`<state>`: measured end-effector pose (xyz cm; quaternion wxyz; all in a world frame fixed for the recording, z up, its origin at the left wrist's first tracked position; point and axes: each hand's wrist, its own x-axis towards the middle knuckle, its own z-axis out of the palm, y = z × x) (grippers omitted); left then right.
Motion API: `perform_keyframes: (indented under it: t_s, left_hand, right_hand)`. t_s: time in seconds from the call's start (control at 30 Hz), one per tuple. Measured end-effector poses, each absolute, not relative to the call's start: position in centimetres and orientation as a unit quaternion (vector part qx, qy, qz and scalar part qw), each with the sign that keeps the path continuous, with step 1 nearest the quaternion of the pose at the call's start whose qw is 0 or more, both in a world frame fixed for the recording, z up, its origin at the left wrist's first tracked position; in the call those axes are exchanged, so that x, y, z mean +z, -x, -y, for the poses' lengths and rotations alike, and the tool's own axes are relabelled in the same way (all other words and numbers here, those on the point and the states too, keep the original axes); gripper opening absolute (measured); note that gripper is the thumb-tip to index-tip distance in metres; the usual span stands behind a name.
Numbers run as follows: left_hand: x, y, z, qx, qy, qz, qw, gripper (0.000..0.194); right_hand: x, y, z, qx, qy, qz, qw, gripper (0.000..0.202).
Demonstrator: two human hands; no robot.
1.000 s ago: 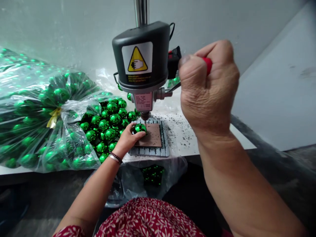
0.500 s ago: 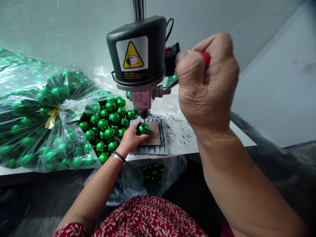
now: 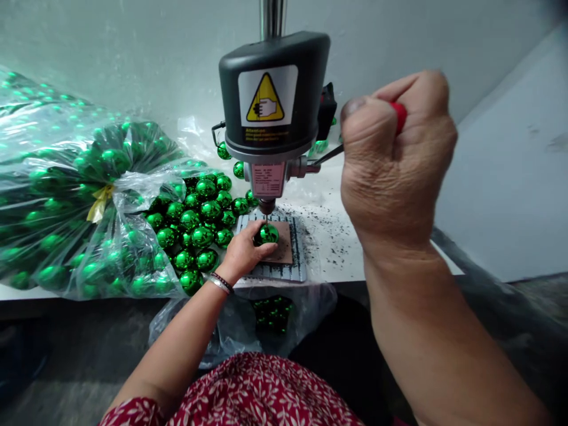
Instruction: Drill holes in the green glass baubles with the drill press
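My left hand [image 3: 244, 251] grips a shiny green ball [image 3: 268, 234] between thumb and fingers, on a brown board [image 3: 284, 251] lying on the grey ridged base plate [image 3: 298, 269]. Directly over the ball stands a drill press [image 3: 275, 89], its thin bit pointing down at the ball's top; whether the bit has entered it is hard to make out. My right hand [image 3: 394, 160], large and close to the camera, is wrapped round the red knob [image 3: 400, 116] of the feed lever [image 3: 331, 155] on the press's right side.
Loose green balls [image 3: 202, 236] are heaped left of the base plate. A big tied plastic bag [image 3: 89, 171] of such balls fills the table's left. Dark shavings [image 3: 326, 236] litter the white table [image 3: 399, 254]. Below its front edge hangs an open plastic bag [image 3: 310, 313] with more balls.
The view has shifted, so the press and both hands appear farther right. Left hand still holds the ball under the bit; right hand stays on the lever knob.
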<state>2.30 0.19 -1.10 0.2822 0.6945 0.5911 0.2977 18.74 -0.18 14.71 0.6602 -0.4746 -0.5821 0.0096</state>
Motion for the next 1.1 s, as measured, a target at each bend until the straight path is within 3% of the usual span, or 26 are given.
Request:
perform_keyframes:
  t_s: [0.4, 0.8, 1.1]
  left_hand:
    - [-1.2, -2.4, -0.8, 0.287, -0.67, -0.605, 0.322, 0.066]
    - [-1.3, -2.2, -0.9, 0.282, -0.673, -0.598, 0.331, 0.07]
    - [-1.3, -2.2, -0.9, 0.285, -0.673, -0.593, 0.337, 0.071]
  right_hand:
    - [14.6, -18.7, 0.4, -0.019, 0.514, 0.564, 0.646, 0.037]
    - [12.1, -19.1, 2.3, -0.089, 0.506, 0.607, 0.607, 0.012]
    - [10.9, -19.5, 2.8, -0.13, 0.486, 0.634, 0.587, 0.013]
